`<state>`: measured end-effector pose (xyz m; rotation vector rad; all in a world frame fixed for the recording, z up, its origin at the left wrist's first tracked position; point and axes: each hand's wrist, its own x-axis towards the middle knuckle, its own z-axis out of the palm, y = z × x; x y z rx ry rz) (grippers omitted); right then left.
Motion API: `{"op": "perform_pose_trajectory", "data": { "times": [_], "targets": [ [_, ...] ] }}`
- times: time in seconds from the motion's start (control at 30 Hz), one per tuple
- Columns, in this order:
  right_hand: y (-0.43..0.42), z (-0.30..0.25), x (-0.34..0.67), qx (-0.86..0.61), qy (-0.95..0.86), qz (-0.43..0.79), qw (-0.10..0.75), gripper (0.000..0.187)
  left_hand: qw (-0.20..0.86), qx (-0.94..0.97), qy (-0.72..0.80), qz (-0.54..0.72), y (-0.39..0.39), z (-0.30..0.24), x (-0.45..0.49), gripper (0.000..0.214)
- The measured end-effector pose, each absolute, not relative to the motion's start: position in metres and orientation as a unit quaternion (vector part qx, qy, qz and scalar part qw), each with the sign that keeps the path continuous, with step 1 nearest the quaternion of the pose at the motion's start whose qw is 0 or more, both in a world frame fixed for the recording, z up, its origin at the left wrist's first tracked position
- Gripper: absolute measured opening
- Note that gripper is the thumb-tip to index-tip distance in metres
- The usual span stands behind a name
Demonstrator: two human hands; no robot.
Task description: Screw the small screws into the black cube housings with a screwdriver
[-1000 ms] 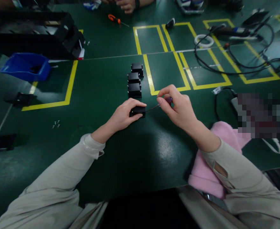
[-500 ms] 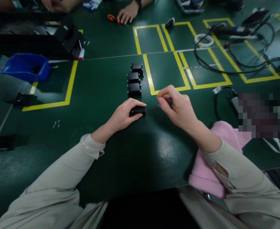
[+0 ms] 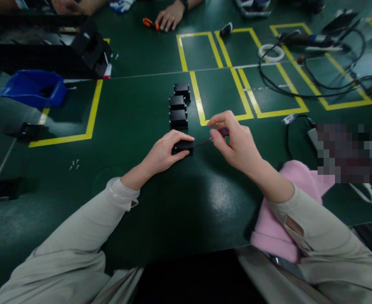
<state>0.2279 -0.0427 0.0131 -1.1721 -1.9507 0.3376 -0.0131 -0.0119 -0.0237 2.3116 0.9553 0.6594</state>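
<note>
the bare left hand [image 3: 162, 153] is clasped over a small black rectangular block [image 3: 184, 146], thumb on the near side and fingers over the far side, pressing it to the dark green tabletop [image 3: 160, 223]. the bare right hand [image 3: 236, 141] pinches a thin metal-shafted screwdriver with a purple handle [image 3: 223, 132] between thumb and fingers. the screwdriver points left and slightly toward the person, its tip at the block's right end; the block's long axis runs left to right. just beyond stand three similar black blocks [image 3: 178, 120] in a rough column. well off to the left lie a few small silvery screws [image 3: 74, 164]. farther out sits a blue plastic bin [image 3: 59, 95], contents too blurred to tell. behind it, a long black trough-like housing [image 3: 43, 59] holds greyish parts, also indistinct.
</note>
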Motion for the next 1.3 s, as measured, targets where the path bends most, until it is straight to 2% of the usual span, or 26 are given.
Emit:
{"op": "perform_pose_trajectory", "data": {
  "times": [0.83, 1.1, 1.2, 1.3],
  "targets": [
    [-0.0414, 0.0107, 0.2279, -0.455, -0.776, 0.118, 0.42, 0.016, 0.269, 0.861, 0.35, 0.251, -0.0109, -0.0256, -0.0135, 0.031],
    [-0.0406, 0.012, 0.229, -0.468, -0.773, 0.073, 0.422, 0.027, 0.272, 0.86, 0.352, 0.25, -0.0112, -0.0241, -0.0129, 0.031],
    [-0.04, 0.0107, 0.2283, -0.468, -0.77, 0.084, 0.426, 0.023, 0.271, 0.861, 0.349, 0.253, -0.0111, -0.0247, -0.0131, 0.031],
    [-0.0387, 0.0085, 0.2281, -0.474, -0.762, 0.106, 0.429, 0.01, 0.27, 0.862, 0.348, 0.252, -0.0107, -0.0256, -0.014, 0.031]
  ]
}}
